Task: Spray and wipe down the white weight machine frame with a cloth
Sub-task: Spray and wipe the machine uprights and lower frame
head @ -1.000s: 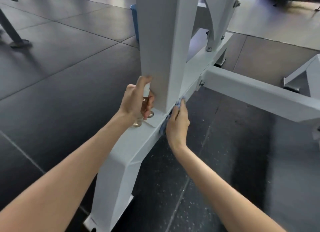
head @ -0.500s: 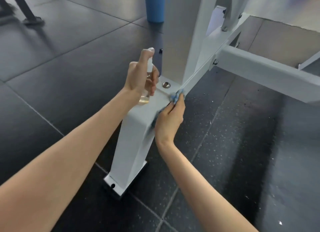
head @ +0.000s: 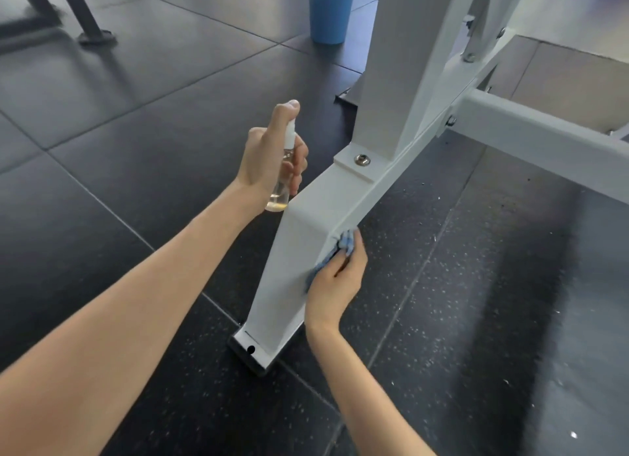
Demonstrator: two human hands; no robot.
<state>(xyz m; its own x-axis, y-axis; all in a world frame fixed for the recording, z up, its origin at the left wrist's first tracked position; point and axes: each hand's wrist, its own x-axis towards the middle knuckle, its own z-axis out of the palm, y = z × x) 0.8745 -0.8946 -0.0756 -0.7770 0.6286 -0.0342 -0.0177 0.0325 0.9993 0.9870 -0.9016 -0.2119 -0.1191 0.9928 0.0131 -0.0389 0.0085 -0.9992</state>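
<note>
The white weight machine frame (head: 343, 197) runs from an upright post down a sloping leg to a foot plate on the floor. My left hand (head: 269, 153) grips a small clear spray bottle (head: 280, 190) with a white nozzle, held upright just left of the leg, my index finger on top of the nozzle. My right hand (head: 335, 282) holds a blue cloth (head: 345, 246) against the right side of the leg, just below its bend. Much of the cloth is hidden by the hand and the leg.
Black rubber floor tiles (head: 476, 302) speckled with white lie all around. A blue cylinder (head: 328, 10) stands on the floor behind the post. A white crossbar (head: 544, 132) runs off to the right. Dark legs of other equipment (head: 92, 30) stand at the top left.
My right hand has slid the cloth down the frame from the base of the post to below the bend of the leg. My left hand with the bottle has stayed beside the frame.
</note>
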